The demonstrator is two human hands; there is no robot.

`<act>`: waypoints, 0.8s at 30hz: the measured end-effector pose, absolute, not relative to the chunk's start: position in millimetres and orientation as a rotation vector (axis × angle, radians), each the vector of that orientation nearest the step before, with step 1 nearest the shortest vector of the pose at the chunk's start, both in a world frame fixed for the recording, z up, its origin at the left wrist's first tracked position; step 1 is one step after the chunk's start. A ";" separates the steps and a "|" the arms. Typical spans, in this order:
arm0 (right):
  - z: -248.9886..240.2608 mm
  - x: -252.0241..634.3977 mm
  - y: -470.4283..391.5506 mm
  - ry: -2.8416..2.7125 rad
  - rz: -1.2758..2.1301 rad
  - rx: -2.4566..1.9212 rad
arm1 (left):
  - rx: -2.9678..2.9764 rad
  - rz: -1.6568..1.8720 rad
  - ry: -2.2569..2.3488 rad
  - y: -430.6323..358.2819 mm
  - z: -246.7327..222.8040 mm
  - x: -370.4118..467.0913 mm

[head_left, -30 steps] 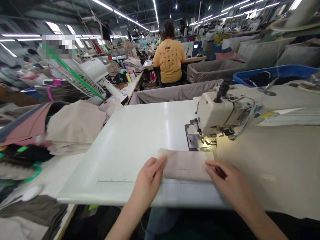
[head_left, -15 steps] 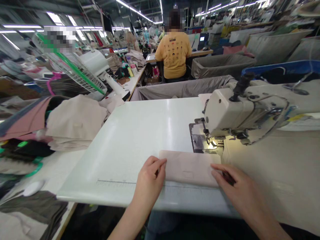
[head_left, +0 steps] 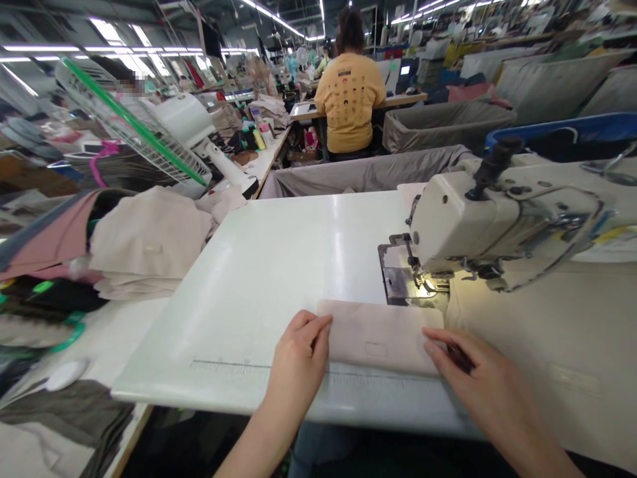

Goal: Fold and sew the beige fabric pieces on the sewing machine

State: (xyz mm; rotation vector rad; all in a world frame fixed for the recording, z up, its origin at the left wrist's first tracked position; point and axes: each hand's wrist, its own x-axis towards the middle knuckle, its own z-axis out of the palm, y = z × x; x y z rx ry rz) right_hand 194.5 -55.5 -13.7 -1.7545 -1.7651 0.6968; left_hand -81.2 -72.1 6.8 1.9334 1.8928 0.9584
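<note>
Under and left of the sewing machine: white table, biggest thing here. Right of the machine: wide beige sheet, cloth or cover, can't tell. Beyond the machine, to its left: co-worker in a yellow shirt, back turned. Farther left of the machine: tilted fan with a green rim, then a beige cloth pile nearer the person.

Just on the near side of the machine, a bit left: folded cloth, flat on the table, long way across. Left hand, left of the machine, pinches its left end, thumb and forefinger. Right hand, near side of the machine, pinches its right end; something dark in the palm, too hidden to name. At the machine's base: metal plate, just past the cloth's far edge. Smallest: faint rectangle on the cloth, near side of the machine, stitched or drawn, unclear.

Risks, my judgement: uneven pull between hands could skew the fold; a weak right pinch, palm occupied, could let layers slip; careless pushing could snag the far edge on the plate.
</note>
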 end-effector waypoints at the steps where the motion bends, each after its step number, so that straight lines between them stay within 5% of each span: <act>1: -13.7 194.0 -55.5 -1.761 0.700 -1.753 | 1.942 0.943 1.895 -71.7 7.4 -80.8; 24: 4.8 182.8 -43.6 -1.697 0.824 -1.681 | 2.090 0.887 1.898 -61.1 11.6 -88.3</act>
